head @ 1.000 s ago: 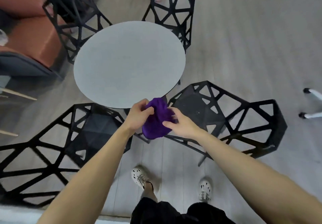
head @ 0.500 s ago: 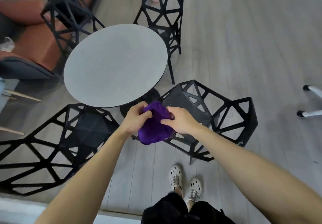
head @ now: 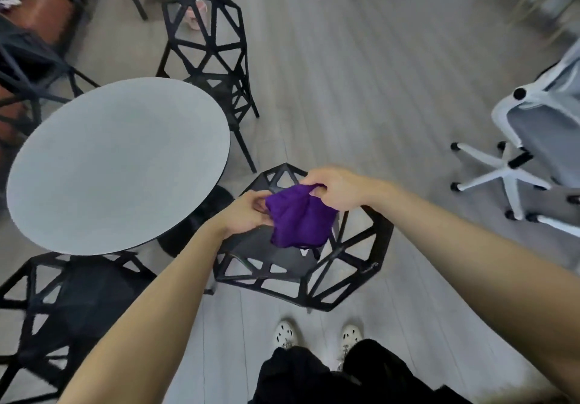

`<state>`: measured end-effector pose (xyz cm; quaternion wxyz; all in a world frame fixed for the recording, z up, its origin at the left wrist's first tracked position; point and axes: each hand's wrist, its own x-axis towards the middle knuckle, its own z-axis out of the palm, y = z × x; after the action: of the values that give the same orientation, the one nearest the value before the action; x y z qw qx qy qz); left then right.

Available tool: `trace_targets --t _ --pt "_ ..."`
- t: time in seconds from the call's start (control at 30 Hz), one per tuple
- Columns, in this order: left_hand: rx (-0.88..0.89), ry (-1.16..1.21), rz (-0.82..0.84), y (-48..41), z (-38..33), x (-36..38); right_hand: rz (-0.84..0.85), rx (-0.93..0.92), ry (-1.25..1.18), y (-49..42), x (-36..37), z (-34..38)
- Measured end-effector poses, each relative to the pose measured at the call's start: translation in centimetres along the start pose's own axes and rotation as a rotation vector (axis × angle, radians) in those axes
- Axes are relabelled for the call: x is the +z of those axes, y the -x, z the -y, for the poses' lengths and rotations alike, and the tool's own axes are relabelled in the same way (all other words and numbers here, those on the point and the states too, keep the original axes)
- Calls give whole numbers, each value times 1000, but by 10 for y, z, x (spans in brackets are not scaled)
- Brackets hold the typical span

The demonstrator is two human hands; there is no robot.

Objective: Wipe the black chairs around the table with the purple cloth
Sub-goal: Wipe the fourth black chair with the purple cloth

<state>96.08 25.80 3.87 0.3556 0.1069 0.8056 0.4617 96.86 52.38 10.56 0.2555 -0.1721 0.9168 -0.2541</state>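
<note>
From the head view, both hands meet over the nearest black chair [head: 354, 265], which stands just beside the round worktop [head: 119, 165] with its seat toward the person's feet. The left hand [head: 248, 212] has its grip pinched on the near-left corner of the purple cloth [head: 299, 218]. The right hand [head: 335, 188] has its grip curled round the gathered upper right corner. Holding it at two corners this way looks like spreading or refolding it into a flat pad before it goes to the frame, so I judge that wiping of this chair has not begun. The cloth hangs between the hands above the seat; whether its lower hem touches the seat cannot be told. Its taut top edge runs from left hand to right hand, rising slightly toward the right, and the loose bulk droops toward the seat. Bunched as it is, its longest line is roughly that hand-to-hand edge. Another black chair [head: 62, 293] sits at the lower left, a third [head: 207, 48] beyond the worktop, and a white office chair [head: 533, 152] stands well apart.
</note>
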Motion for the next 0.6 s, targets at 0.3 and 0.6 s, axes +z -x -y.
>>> trace_targets --t 0.3,0.6 --pt "71 -299 -464 -96 -84 -15 -293 110 -9 28 -87 -137" --pt "-203 -119 -312 -148 -145 32 -206 17 32 11 -152 -264"
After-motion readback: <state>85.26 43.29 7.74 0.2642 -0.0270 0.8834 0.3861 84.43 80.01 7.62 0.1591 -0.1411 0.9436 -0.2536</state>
